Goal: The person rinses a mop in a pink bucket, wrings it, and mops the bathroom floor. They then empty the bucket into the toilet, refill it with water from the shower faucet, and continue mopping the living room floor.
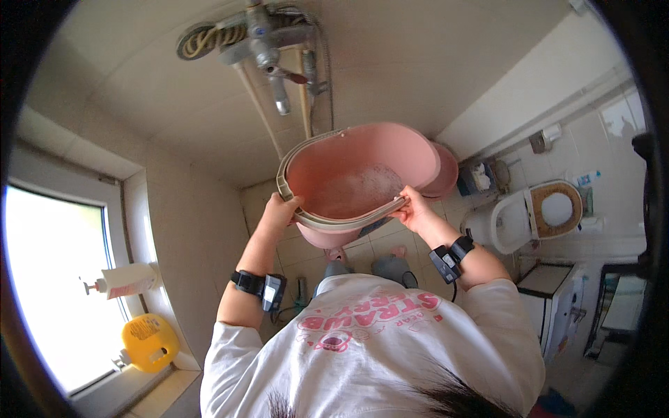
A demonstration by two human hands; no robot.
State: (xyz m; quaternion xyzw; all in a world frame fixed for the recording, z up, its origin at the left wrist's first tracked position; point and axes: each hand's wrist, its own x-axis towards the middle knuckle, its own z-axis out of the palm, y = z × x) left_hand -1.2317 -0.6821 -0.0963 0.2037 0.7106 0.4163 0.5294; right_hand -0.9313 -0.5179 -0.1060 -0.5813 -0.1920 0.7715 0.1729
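A pink plastic mop bucket [334, 183], oval and with a pale grey rim, is held up before me below the wall taps. Some foam or sudsy water shows at its bottom. My left hand [281, 209] grips the rim at the near left corner, thumb over the edge. My right hand [413, 209] is closed on the rim and grey handle at the near right. Part of a second pink basin [444, 170] shows behind the bucket's right end.
A wall mixer tap [266, 57] with a shower hose hangs above the bucket. A yellow pump bottle [149, 342] and a white pump bottle [128, 280] stand by the window at left. To the right are a toilet [512, 222], a waste bin [473, 180] and a white cabinet [549, 303].
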